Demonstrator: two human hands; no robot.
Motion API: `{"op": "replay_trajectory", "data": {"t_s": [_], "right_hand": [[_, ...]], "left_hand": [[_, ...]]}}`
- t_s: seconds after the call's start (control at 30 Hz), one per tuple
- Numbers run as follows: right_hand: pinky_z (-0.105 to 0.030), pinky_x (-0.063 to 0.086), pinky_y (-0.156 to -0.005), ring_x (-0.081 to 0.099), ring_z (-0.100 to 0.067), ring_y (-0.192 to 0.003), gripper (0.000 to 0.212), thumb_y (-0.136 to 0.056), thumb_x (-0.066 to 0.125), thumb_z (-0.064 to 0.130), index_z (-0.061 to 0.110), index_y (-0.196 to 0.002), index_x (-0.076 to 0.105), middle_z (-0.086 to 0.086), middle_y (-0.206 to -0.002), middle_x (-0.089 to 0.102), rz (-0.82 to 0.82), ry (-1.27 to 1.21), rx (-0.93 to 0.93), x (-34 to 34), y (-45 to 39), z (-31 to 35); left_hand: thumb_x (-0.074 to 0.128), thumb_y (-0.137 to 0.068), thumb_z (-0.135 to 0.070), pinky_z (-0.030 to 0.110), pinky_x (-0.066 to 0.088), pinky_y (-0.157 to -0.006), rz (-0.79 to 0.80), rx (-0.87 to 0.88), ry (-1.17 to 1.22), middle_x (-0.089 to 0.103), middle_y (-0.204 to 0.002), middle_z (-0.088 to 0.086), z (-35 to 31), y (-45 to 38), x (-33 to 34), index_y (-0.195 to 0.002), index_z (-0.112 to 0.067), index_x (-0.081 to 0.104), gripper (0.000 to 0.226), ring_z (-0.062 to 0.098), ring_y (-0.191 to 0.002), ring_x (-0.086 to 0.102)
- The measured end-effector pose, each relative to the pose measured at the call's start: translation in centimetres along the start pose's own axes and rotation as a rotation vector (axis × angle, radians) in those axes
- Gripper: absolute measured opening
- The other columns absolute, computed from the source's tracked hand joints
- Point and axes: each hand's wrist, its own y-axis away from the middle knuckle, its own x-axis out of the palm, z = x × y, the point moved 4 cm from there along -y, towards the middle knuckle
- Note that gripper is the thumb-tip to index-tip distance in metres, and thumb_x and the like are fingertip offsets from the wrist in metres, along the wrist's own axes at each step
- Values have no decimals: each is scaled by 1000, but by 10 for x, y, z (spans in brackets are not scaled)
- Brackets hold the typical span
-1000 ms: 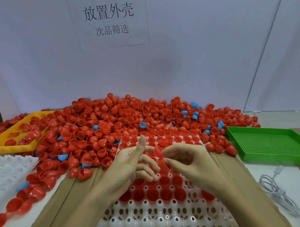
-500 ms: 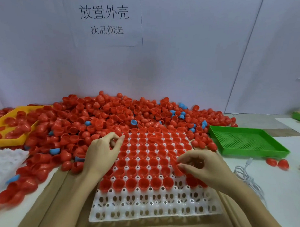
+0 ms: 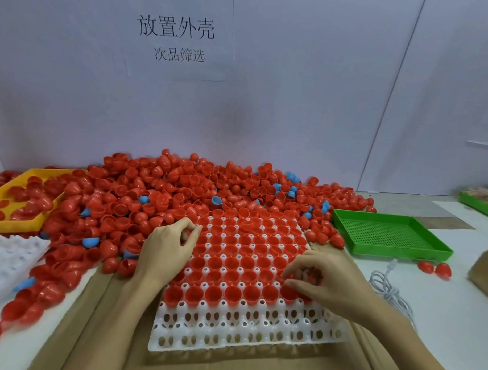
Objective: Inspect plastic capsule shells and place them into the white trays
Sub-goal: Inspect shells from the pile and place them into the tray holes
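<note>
My left hand (image 3: 166, 251) rested on the far-left edge of the white tray (image 3: 246, 334), fingers curled around a red shell (image 3: 186, 235) there — my right hand (image 3: 325, 279) hovered over the tray's right side, fingertips pinching another red shell (image 3: 314, 276). The tray's far rows sat full of shells, the loose pile (image 3: 159, 198) just behind it.

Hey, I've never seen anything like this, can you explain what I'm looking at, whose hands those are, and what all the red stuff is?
A camera worn on a person's head looks down at their own hands. A white tray lies on cardboard, its far rows filled with red capsule shells. Behind it is a loose pile of red shells with a few blue ones. The left hand reaches at the tray's far left edge. The right hand curls over the tray's right side, seemingly seating a shell. A green tray sits right, a yellow tray left.
</note>
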Motion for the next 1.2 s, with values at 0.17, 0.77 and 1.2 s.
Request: {"op": "replay_trajectory", "data": {"t_s": [0.17, 0.77, 1.2], "right_hand": [[-21, 56, -65, 64, 9, -92, 35, -81, 39, 95, 73, -99, 60, 42, -108, 62, -2, 47, -10, 2, -2, -1], [-12, 46, -85, 59, 4, -98, 29, -97, 75, 28, 32, -125, 70, 16, -118, 61, -45, -204, 81, 32, -109, 3], [-30, 58, -91, 68, -1, -100, 13, -93, 78, 31, 26, -105, 79, 18, -102, 75, -178, -321, 124, 23, -126, -2]], "left_hand": [[67, -101, -33, 16, 36, -48, 51, 23, -60, 55, -54, -10, 0, 1, 3, -85, -29, 65, 16, 7, -49, 55], [60, -104, -34, 18, 38, -48, 109, 70, -60, 49, -54, -14, -2, 0, 5, -93, -31, 62, 12, 6, -61, 58], [60, -104, -34, 18, 38, -47, 61, 62, -24, 51, -56, -12, -9, 1, -1, -93, -29, 64, 13, 8, -65, 60]]}}
